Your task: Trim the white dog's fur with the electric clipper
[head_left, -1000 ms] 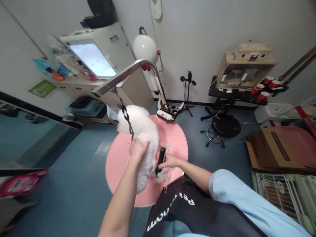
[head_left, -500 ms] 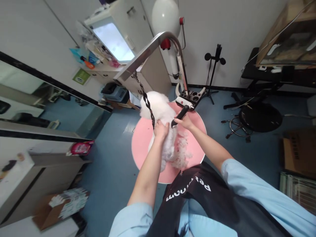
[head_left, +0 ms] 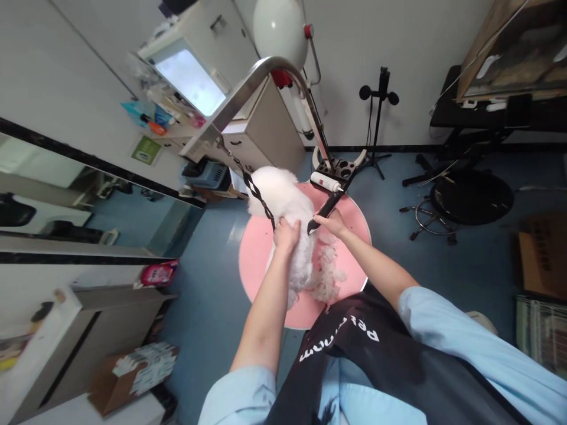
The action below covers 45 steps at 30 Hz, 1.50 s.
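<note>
A fluffy white dog (head_left: 301, 260) stands on a round pink grooming table (head_left: 252, 260), facing away from me. My left hand (head_left: 286, 234) holds the dog at its back, thumb apart from the fingers, next to the black braided strap (head_left: 256, 190) that hangs from the metal arm. In my right hand (head_left: 332, 222) is a black hair clipper (head_left: 328, 205), its head against the dog's right side. Clumps of cut fur (head_left: 326, 268) lie on the table right of the dog.
The curved metal grooming arm (head_left: 248, 88) rises from the far edge and reaches over the dog. A black holder (head_left: 348, 169) with a white bottle (head_left: 325, 181) sits at its base. A black stool (head_left: 472, 198) stands to the right, a cardboard box (head_left: 108, 378) lower left.
The view has shifted slightly, so the arm and cabinet sit further left. The clipper has moved slightly down along the dog's side. My left hand stays on the dog.
</note>
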### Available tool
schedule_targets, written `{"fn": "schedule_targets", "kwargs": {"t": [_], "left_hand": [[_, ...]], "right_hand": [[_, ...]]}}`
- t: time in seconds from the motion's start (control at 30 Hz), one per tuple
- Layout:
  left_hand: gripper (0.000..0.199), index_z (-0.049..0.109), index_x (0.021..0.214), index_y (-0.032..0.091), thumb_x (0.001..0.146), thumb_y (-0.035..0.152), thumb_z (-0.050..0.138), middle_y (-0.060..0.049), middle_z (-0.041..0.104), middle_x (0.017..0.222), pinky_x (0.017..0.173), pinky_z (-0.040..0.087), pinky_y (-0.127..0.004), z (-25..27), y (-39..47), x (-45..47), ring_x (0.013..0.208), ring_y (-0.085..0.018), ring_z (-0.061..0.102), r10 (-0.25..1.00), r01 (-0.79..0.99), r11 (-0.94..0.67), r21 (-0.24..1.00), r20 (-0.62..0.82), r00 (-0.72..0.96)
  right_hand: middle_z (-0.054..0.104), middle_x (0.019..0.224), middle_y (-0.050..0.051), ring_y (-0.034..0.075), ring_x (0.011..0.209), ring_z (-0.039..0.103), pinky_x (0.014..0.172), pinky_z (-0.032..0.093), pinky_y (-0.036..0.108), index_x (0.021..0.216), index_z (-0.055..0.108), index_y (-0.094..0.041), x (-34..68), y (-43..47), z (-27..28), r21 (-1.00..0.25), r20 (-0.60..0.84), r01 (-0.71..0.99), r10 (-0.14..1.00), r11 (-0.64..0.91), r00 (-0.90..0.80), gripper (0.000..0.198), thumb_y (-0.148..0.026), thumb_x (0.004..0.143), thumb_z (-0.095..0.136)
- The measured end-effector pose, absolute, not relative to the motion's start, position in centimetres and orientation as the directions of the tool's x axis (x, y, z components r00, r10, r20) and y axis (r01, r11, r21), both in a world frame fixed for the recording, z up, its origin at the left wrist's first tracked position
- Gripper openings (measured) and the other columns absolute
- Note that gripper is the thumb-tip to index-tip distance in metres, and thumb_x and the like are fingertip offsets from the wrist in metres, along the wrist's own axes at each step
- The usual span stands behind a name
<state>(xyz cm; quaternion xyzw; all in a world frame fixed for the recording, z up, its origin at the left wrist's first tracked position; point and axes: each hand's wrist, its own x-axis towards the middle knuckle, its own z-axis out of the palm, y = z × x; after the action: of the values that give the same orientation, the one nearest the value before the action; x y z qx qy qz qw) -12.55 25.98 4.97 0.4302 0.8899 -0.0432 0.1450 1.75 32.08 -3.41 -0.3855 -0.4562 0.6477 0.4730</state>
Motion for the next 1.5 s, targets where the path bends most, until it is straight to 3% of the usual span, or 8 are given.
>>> {"fn": "schedule_targets", "kwargs": {"t": [0.43, 0.63, 0.9, 1.2, 1.5], "left_hand": [[0.069, 0.047, 0.153, 0.003, 0.105, 0.052, 0.044, -0.027, 0.061, 0.145, 0.111, 0.049, -0.042, 5.2, 25.6, -12.7, 0.136, -0.037, 0.061, 0.746, 0.773, 0.633, 0.031, -0.292, -0.599], [0.065, 0.053, 0.146, 0.004, 0.105, 0.052, 0.042, -0.027, 0.064, 0.141, 0.109, 0.051, -0.041, 5.4, 25.6, -12.8, 0.133, -0.037, 0.063, 0.752, 0.777, 0.629, 0.032, -0.278, -0.598], [0.065, 0.052, 0.146, 0.003, 0.105, 0.052, 0.041, -0.028, 0.062, 0.143, 0.109, 0.051, -0.044, 6.1, 25.7, -12.5, 0.134, -0.038, 0.063, 0.756, 0.783, 0.621, 0.026, -0.285, -0.59], [0.068, 0.051, 0.148, 0.002, 0.104, 0.053, 0.038, -0.028, 0.061, 0.145, 0.11, 0.051, -0.045, 6.0, 25.7, -12.9, 0.135, -0.039, 0.062, 0.741, 0.772, 0.635, 0.027, -0.305, -0.599], [0.069, 0.049, 0.15, 0.003, 0.104, 0.054, 0.037, -0.028, 0.059, 0.147, 0.111, 0.05, -0.045, 6.0, 25.7, -13.2, 0.138, -0.039, 0.059, 0.743, 0.772, 0.633, 0.06, -0.327, -0.584]], "right_hand": [[0.074, 0.073, 0.004, 0.023, 0.076, 0.071, 0.076, 0.058, 0.037, 0.068, 0.066, -0.021, 2.7, 28.9, -4.9, -0.931, -0.164, -0.272, 0.943, -0.246, -0.289, 0.022, -0.035, 0.061, 0.081], [0.074, 0.076, 0.004, 0.023, 0.079, 0.071, 0.077, 0.058, 0.036, 0.072, 0.069, -0.02, 2.1, 29.8, -4.0, -0.903, -0.178, -0.368, 0.972, -0.222, -0.15, 0.02, -0.036, 0.063, 0.078], [0.072, 0.07, 0.003, 0.02, 0.071, 0.067, 0.067, 0.054, 0.031, 0.064, 0.065, -0.021, 1.1, 29.6, -4.0, -0.905, -0.182, -0.34, 0.956, -0.254, -0.231, 0.016, -0.026, 0.058, 0.079], [0.07, 0.068, 0.0, 0.019, 0.07, 0.065, 0.067, 0.052, 0.03, 0.064, 0.064, -0.02, 2.0, 27.7, -4.4, -0.903, -0.21, -0.301, 0.927, -0.305, -0.309, 0.017, -0.026, 0.058, 0.08], [0.059, 0.059, -0.002, 0.016, 0.058, 0.056, 0.055, 0.047, 0.03, 0.072, 0.061, -0.021, 1.9, 29.6, -4.7, -0.867, -0.292, -0.369, 0.941, -0.336, -0.171, 0.028, -0.04, 0.062, 0.079]]}}
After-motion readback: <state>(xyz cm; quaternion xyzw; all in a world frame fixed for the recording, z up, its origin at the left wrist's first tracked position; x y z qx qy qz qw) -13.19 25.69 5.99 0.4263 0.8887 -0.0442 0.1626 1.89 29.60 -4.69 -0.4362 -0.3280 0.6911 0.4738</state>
